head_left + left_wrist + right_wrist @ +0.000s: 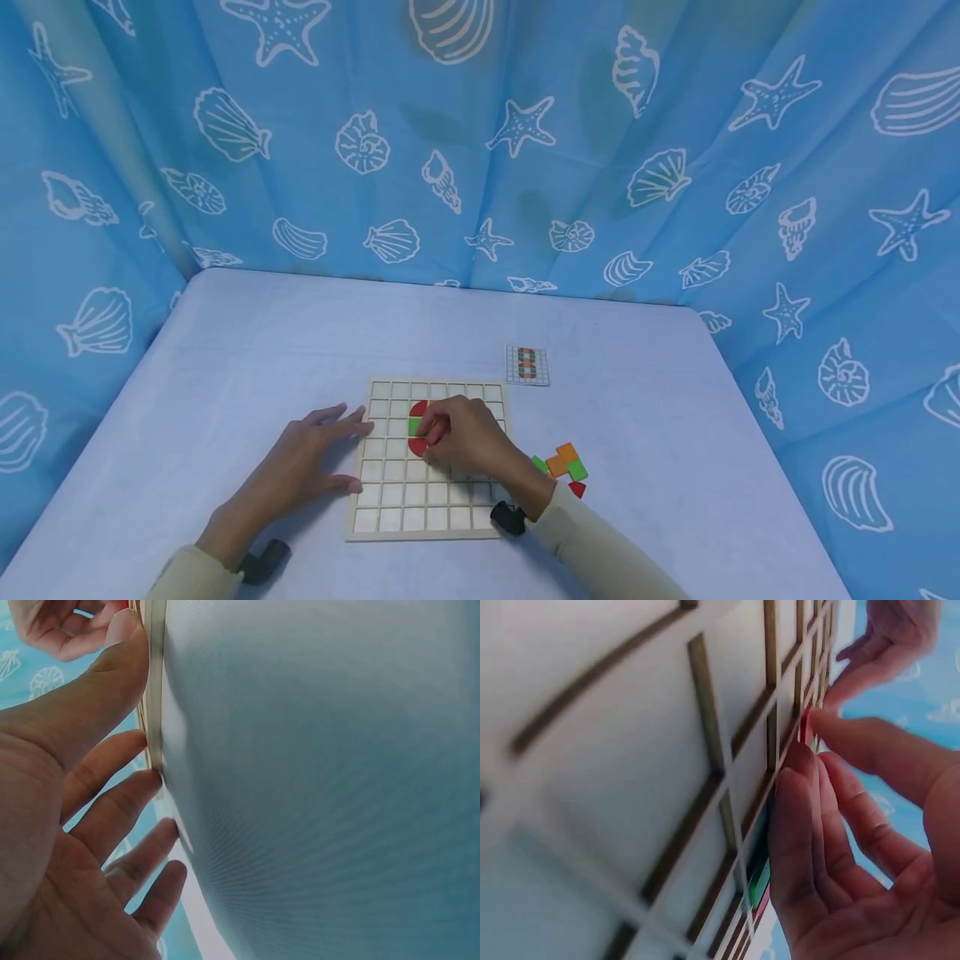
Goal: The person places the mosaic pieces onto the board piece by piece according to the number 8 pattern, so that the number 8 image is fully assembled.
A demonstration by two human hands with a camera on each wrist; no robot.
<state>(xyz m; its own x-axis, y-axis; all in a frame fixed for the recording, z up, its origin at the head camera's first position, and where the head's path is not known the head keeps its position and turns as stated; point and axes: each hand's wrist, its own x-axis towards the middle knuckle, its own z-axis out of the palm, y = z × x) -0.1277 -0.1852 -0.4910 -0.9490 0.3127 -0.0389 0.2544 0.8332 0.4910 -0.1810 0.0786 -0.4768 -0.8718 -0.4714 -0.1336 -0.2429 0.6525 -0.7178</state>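
Observation:
A wooden board (390, 494) with a grid of white squares lies on the table. My left hand (303, 458) touches its left edge with the thumb and fingertips, fingers mostly straight; the left wrist view shows the thumb against the wooden rim (155, 690). Over the board's middle, my right hand (472, 437) pinches a rounded red tile (417, 447) between thumb and fingers, down at the grid. A green tile (414, 427) and another rounded red tile (417, 408) sit in squares just above it. The right hand hides the squares beneath it.
Loose orange (566, 452), green (577, 470) and red tiles (577, 489) lie right of the board, partly behind the right wrist. A small pattern card (527, 365) lies beyond the board's upper right corner. A blue shell-print curtain (450, 150) surrounds the white table (660, 500).

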